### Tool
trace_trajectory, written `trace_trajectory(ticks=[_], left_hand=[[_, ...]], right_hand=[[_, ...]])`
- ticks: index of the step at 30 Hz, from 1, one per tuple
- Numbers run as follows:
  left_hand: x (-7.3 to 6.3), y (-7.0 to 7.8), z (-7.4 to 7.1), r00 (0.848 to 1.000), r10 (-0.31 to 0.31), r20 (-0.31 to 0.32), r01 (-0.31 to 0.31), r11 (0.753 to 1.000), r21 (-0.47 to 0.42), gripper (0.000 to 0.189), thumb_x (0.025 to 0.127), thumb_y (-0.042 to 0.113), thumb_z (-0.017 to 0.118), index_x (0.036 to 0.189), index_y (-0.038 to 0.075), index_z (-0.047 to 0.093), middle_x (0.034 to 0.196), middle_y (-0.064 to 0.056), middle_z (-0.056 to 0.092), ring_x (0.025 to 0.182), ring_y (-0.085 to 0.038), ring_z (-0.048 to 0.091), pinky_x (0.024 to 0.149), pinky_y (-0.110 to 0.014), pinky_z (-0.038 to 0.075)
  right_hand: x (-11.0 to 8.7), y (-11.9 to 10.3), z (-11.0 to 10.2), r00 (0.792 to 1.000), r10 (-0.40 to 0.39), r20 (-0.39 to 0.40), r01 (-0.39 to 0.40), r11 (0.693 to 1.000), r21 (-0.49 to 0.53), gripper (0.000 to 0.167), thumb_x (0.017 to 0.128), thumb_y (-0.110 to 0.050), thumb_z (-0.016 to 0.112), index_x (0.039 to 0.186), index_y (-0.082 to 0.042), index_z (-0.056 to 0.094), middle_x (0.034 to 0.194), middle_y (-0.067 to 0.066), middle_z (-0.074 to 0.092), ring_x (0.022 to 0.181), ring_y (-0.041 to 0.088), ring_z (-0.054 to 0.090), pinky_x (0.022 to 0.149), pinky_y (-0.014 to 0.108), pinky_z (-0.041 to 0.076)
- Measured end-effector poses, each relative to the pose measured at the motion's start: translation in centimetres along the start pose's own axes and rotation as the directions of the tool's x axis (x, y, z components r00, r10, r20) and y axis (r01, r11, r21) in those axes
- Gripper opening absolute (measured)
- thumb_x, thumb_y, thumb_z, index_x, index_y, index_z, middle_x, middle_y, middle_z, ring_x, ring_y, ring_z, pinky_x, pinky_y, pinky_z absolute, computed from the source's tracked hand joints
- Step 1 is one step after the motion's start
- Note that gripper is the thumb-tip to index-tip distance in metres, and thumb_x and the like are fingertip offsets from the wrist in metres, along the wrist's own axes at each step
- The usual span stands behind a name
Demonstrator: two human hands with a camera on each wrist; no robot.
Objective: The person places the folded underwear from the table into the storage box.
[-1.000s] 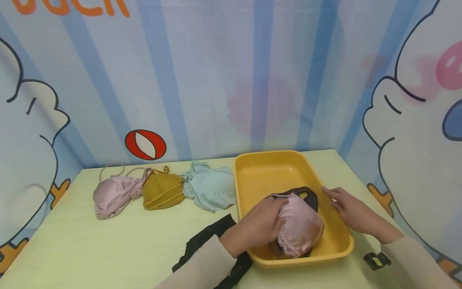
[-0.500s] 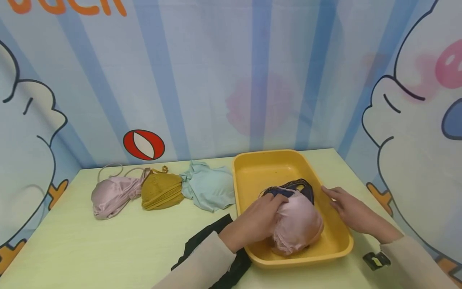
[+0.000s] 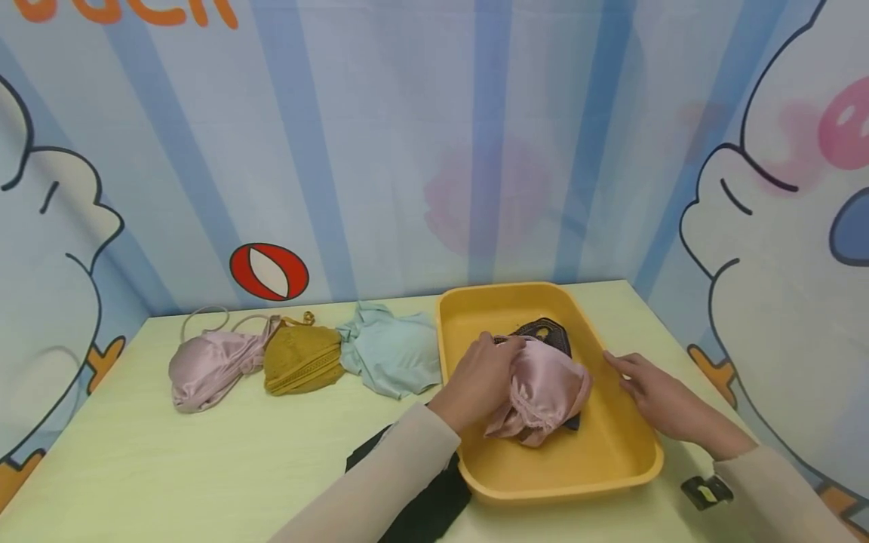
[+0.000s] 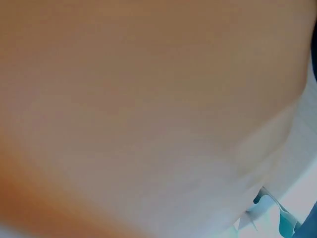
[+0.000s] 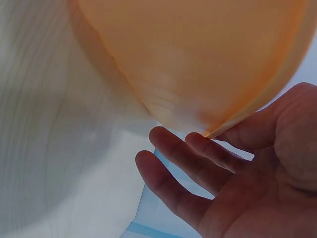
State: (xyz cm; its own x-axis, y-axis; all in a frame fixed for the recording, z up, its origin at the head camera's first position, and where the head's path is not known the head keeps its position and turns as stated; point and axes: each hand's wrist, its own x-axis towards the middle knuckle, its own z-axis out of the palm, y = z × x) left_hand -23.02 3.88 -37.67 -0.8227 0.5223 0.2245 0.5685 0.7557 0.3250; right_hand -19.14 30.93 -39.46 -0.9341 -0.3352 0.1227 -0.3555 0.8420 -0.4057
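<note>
With curled fingers my left hand (image 3: 477,383) grips the near-left edge of a folded pink satin bra (image 3: 548,383) inside the yellow plastic tray (image 3: 604,458). Under that bra, a dark bra with a trimmed edge (image 3: 551,332) shows at the back; most of it is hidden. My right hand (image 3: 668,398) pinches the tray's right rim. In the right wrist view, thumb and index finger meet at the rim of the tray (image 5: 218,59), while the other fingers extend loosely below. The left wrist view is mostly a close blur.
Left of the tray, a mauve bra (image 3: 216,366), a mustard bra (image 3: 302,358) and a mint bra (image 3: 397,351) lie in a row. Black cloth (image 3: 434,498) lies beneath the left forearm. A small black object (image 3: 706,492) sits by the right sleeve. A printed curtain (image 3: 394,151) stands behind.
My left hand has moved toward the tray's back, shifting the pink bra and the dark bra away from the front wall. The right hand stays on the rim.
</note>
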Motion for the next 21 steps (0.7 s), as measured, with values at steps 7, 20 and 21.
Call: trace_trajectory(ticks=[7, 20, 21], left_hand=[[-0.2, -0.3, 0.6, 0.983, -0.071, 0.169, 0.062, 0.996, 0.056, 0.036, 0.099, 0.008, 0.046, 0.131, 0.021, 0.056, 0.118, -0.008, 0.059, 0.111, -0.026, 0.05, 0.096, -0.037, 0.04], [2.7, -1.7, 0.1, 0.887, 0.035, 0.461, -0.035, 0.999, -0.009, 0.036, 0.094, 0.044, 0.054, 0.119, 0.019, 0.049, 0.113, -0.001, 0.051, 0.105, -0.019, 0.047, 0.088, -0.034, 0.041], [2.9, -1.8, 0.1, 0.875, 0.059, 0.481, -0.037, 0.998, -0.054, 0.04, 0.092, 0.047, 0.055, 0.118, 0.017, 0.048, 0.105, 0.0, 0.052, 0.098, -0.018, 0.049, 0.084, -0.032, 0.042]], right_hand=[[-0.2, -0.1, 0.0, 1.0, -0.005, -0.009, 0.005, 1.0, -0.003, 0.043, 0.095, 0.003, 0.048, 0.138, 0.008, 0.041, 0.12, 0.021, 0.05, 0.102, 0.032, 0.056, 0.08, 0.045, 0.047], [-0.2, -0.2, -0.1, 1.0, 0.028, 0.006, -0.028, 1.0, 0.001, 0.044, 0.096, 0.001, 0.048, 0.139, 0.007, 0.04, 0.119, 0.019, 0.05, 0.102, 0.032, 0.056, 0.082, 0.047, 0.047], [-0.2, -0.2, -0.1, 1.0, 0.03, 0.006, -0.03, 1.0, 0.001, 0.044, 0.096, 0.001, 0.048, 0.138, 0.007, 0.04, 0.119, 0.019, 0.051, 0.102, 0.032, 0.056, 0.082, 0.048, 0.048]])
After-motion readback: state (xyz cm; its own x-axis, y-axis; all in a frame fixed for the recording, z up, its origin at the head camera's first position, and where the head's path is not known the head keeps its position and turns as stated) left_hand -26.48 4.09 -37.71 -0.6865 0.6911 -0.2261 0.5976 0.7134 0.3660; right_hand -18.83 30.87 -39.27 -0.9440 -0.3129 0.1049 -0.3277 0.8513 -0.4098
